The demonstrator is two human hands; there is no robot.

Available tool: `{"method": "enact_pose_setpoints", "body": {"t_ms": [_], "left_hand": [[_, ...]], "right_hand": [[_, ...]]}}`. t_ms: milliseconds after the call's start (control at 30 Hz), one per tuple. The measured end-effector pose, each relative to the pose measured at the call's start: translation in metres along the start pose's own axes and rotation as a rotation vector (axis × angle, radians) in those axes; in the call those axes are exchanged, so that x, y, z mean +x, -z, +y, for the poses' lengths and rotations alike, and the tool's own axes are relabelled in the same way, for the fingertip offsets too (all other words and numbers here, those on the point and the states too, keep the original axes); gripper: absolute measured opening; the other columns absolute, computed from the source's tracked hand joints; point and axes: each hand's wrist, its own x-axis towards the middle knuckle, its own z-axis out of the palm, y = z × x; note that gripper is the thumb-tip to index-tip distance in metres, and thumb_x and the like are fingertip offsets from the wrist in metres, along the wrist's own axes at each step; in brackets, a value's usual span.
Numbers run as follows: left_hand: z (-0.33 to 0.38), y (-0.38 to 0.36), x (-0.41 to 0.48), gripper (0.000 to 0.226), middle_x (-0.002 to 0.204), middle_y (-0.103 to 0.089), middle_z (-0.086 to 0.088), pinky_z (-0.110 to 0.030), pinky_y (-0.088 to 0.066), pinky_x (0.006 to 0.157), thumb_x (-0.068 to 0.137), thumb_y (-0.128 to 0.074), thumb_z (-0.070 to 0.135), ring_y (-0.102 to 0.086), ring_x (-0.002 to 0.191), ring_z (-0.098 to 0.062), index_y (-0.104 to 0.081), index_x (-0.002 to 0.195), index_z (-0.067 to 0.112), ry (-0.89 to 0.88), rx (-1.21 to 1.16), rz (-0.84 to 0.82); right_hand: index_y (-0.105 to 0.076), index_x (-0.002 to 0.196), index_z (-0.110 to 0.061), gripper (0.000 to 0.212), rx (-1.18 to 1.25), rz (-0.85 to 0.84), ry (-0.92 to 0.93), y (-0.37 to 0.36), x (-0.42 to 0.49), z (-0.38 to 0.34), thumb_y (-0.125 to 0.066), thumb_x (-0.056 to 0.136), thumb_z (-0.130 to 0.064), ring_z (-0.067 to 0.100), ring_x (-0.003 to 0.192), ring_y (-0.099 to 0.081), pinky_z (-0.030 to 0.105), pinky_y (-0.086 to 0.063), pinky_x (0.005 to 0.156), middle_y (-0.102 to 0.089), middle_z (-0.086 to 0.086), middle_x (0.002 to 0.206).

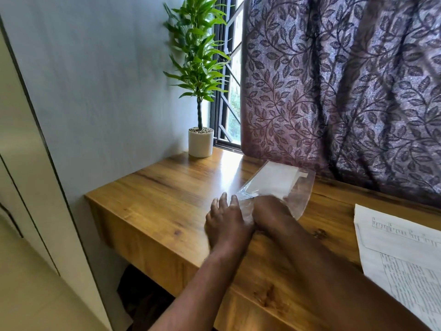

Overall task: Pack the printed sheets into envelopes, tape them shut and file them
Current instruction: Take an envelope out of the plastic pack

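Wooden tabletop (167, 192): envelope packet (274, 180); left hand (226, 223) flat-fingered against it, right hand (269, 209) grip unclear; printed sheets (405, 254) right of packet, seemingly unpacked.

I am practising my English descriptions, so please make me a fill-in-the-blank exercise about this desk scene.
1. The plant stands in a ____ pot.
2. The clear plastic pack lies on a ____ desk.
3. The printed sheets lie at the ____ side of the picture.
4. The purple curtain has a pattern of ____.

Missing words: white; wooden; right; leaves.
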Motion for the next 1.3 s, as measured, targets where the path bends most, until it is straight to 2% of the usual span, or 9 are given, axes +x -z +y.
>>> {"method": "enact_pose_setpoints", "body": {"t_ms": [100, 200, 433, 633, 767, 900, 1167, 1233, 1300], "left_hand": [[0.001, 0.0, 0.001, 0.073, 0.164, -0.025, -0.001, -0.045, -0.021, 0.119, 0.09, -0.055, 0.054, -0.016, 0.152, -0.025, -0.033, 0.153, 0.026, 0.017, -0.003, 0.005], [0.003, -0.001, 0.001, 0.068, 0.163, -0.027, 0.0, -0.044, -0.02, 0.119, 0.093, -0.053, 0.049, -0.018, 0.151, -0.024, -0.032, 0.153, 0.026, 0.032, -0.023, 0.009], [0.0, -0.004, 0.001, 0.063, 0.149, -0.049, 0.003, -0.041, -0.032, 0.111, 0.092, -0.052, 0.05, -0.041, 0.137, -0.019, -0.039, 0.148, 0.024, 0.027, -0.044, 0.092], [0.001, -0.003, 0.002, 0.073, 0.16, -0.035, 0.002, -0.043, -0.026, 0.116, 0.09, -0.057, 0.049, -0.032, 0.145, -0.021, -0.03, 0.154, 0.024, 0.007, -0.022, 0.04], [0.0, -0.002, 0.001, 0.067, 0.162, -0.03, -0.002, -0.044, -0.025, 0.117, 0.093, -0.053, 0.051, -0.029, 0.147, -0.024, -0.032, 0.153, 0.027, 0.018, -0.038, 0.048], [-0.001, 0.0, 0.0, 0.061, 0.163, -0.028, -0.005, -0.047, -0.024, 0.118, 0.097, -0.044, 0.054, -0.027, 0.148, -0.026, -0.034, 0.151, 0.028, 0.036, -0.077, 0.04], [-0.002, 0.001, -0.001, 0.079, 0.16, -0.031, -0.009, -0.047, -0.029, 0.117, 0.084, -0.063, 0.059, -0.027, 0.147, -0.03, -0.036, 0.149, 0.024, 0.005, -0.017, 0.015], [-0.001, 0.001, -0.001, 0.075, 0.159, -0.033, -0.009, -0.048, -0.031, 0.116, 0.084, -0.063, 0.059, -0.028, 0.146, -0.031, -0.039, 0.146, 0.025, 0.013, -0.009, 0.024], [0.0, 0.001, 0.001, 0.073, 0.157, -0.035, -0.009, -0.049, -0.032, 0.115, 0.084, -0.06, 0.064, -0.028, 0.145, -0.031, -0.043, 0.143, 0.026, 0.032, -0.002, 0.033]], "right_hand": [[-0.065, 0.122, -0.014, 0.027, -0.071, 0.14, 0.049, 0.004, -0.006, -0.007, -0.051, 0.098, -0.014, 0.032, 0.119, -0.062, 0.049, -0.043, 0.108, -0.067, 0.011, 0.124], [-0.066, 0.116, -0.011, 0.021, -0.108, 0.191, 0.069, 0.005, -0.005, -0.013, -0.054, 0.099, -0.015, 0.032, 0.111, -0.066, 0.04, -0.052, 0.097, -0.069, 0.013, 0.118], [-0.065, 0.114, -0.007, 0.023, -0.017, 0.073, 0.088, 0.009, 0.004, -0.004, -0.056, 0.096, -0.018, 0.034, 0.112, -0.065, 0.034, -0.049, 0.086, -0.068, 0.017, 0.119], [-0.063, 0.125, -0.011, 0.03, -0.312, 0.091, 0.217, 0.015, -0.004, -0.012, -0.05, 0.098, -0.009, 0.031, 0.118, -0.064, 0.037, -0.052, 0.09, -0.064, 0.01, 0.128], [-0.065, 0.123, -0.014, 0.027, -0.345, 0.195, 0.24, 0.019, -0.019, -0.012, -0.05, 0.1, -0.014, 0.03, 0.113, -0.066, 0.037, -0.05, 0.084, -0.066, 0.008, 0.124], [-0.067, 0.12, -0.017, 0.026, -0.243, 0.271, 0.297, 0.034, -0.048, -0.012, -0.055, 0.1, -0.028, 0.03, 0.104, -0.068, 0.036, -0.048, 0.08, -0.069, 0.009, 0.117], [-0.057, 0.115, -0.023, 0.021, -0.092, 0.484, 0.411, 0.087, -0.113, -0.001, -0.058, 0.096, -0.032, 0.031, 0.091, -0.068, 0.033, -0.035, 0.065, -0.07, 0.007, 0.104], [-0.059, 0.113, -0.023, 0.016, -0.05, 0.608, 0.43, 0.104, -0.127, 0.007, -0.055, 0.099, -0.029, 0.03, 0.082, -0.067, 0.032, -0.033, 0.062, -0.07, 0.005, 0.095], [-0.061, 0.109, -0.021, 0.016, -0.003, 0.695, 0.418, 0.121, -0.136, 0.019, -0.048, 0.103, -0.028, 0.025, 0.066, -0.056, 0.029, -0.029, 0.056, -0.06, 0.002, 0.078]]}}
